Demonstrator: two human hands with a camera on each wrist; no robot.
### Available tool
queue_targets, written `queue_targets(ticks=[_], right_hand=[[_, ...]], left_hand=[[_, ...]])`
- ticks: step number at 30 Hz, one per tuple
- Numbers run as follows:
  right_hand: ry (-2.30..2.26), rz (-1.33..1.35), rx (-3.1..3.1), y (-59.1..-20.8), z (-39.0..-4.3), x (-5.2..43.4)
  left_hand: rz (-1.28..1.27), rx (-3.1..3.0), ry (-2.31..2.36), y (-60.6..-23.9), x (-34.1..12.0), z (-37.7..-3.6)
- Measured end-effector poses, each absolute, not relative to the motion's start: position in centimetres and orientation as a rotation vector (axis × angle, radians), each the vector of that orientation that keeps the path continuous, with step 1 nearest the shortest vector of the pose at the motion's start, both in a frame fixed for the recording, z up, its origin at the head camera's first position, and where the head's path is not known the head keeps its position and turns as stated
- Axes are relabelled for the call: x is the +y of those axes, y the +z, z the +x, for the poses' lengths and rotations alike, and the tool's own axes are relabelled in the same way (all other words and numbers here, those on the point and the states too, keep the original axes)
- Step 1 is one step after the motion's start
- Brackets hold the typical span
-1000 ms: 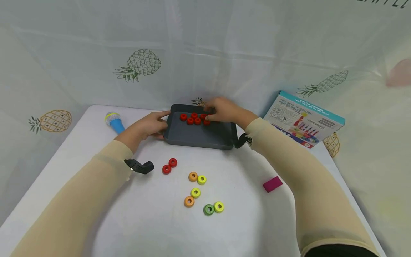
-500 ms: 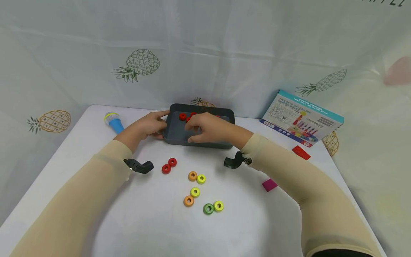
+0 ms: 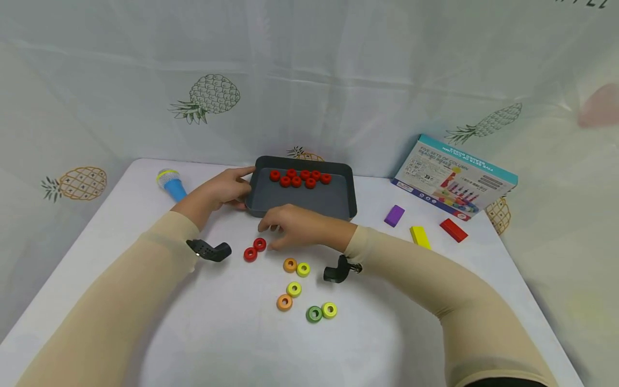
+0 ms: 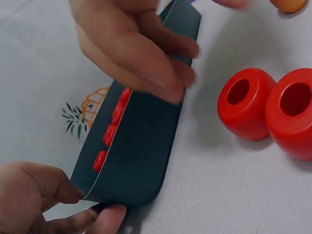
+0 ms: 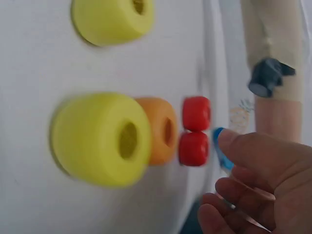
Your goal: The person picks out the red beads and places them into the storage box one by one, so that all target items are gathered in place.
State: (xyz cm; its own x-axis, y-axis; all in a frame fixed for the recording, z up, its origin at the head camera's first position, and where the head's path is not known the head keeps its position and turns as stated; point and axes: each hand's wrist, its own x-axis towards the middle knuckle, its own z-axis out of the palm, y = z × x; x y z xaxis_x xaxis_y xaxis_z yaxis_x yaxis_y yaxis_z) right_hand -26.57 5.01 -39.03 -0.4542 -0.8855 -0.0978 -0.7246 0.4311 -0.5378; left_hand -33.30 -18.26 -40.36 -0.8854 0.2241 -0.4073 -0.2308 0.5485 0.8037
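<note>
My left hand grips the left edge of a dark grey tray, with thumb and fingers about its rim in the left wrist view. Several red beads lie in the back part of that tray. Over the table, just in front of the tray, hovers my right hand, fingers loosely bent and holding nothing. Close to its fingertips, two red beads sit side by side on the white table. The right wrist view shows the same red beads apart from the thumb.
Orange beads, yellow beads and a green bead lie nearer the front. A toy microphone rests at back left. On the right are a printed box and purple, yellow and red blocks.
My right hand has left the tray and come forward and left, towards the two red beads. Blocks on the right came out from behind the arm; a magenta one is now hidden. The left hand stayed.
</note>
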Motion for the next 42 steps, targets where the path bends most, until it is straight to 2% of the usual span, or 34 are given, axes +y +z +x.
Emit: queue_targets(ticks=[10, 25, 42], right_hand=[[-0.527, -1.383, 2.323, -40.9, -26.3, 3.7], [-0.507, -1.440, 2.320, -41.2, -26.1, 3.5], [-0.694, -1.459, 2.405, -38.2, -28.1, 6.5]], left_hand=[[-0.008, 2.313, 1.296, -40.4, -18.2, -33.1], [0.009, 2.315, 1.324, -40.4, -18.2, -33.0], [0.005, 2.325, 1.317, -40.5, -18.3, -33.2]])
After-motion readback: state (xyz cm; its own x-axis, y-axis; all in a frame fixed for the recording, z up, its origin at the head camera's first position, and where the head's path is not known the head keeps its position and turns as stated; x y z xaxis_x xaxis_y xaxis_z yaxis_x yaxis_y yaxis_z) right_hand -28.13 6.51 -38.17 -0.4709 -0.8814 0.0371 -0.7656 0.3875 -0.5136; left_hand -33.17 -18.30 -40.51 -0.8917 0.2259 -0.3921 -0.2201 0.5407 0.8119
